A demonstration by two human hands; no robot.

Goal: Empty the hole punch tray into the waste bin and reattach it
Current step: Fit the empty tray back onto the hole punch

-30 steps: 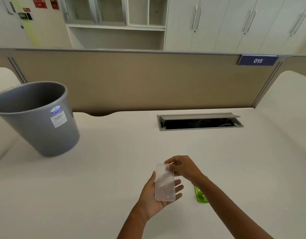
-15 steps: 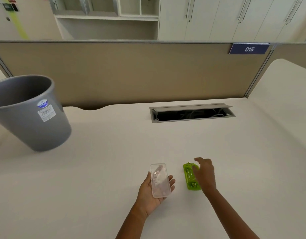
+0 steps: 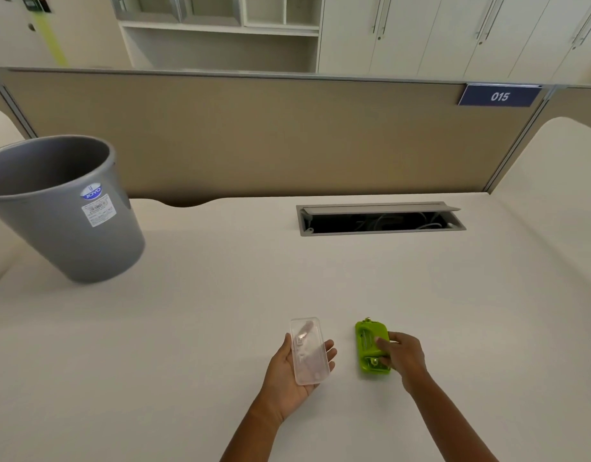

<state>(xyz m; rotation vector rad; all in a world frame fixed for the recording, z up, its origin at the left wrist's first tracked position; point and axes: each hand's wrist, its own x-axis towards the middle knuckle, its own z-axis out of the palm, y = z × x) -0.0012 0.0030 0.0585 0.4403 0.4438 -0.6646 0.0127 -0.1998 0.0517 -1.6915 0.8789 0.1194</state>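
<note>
The clear plastic hole punch tray lies lengthwise across the palm of my left hand, which cups it just above the white desk. The lime green hole punch lies on the desk to the right of the tray, underside up. My right hand rests on its right side, thumb and fingers closing around the body. The grey waste bin stands on the desk at the far left, well away from both hands.
An open cable slot with a raised metal flap is set into the desk behind the hands. A tan partition with a "015" sign closes off the back. White cabinets stand beyond it.
My right hand let go of the tray's top end, moved right and came down onto the green hole punch. My left hand stayed put with the tray in its palm.
</note>
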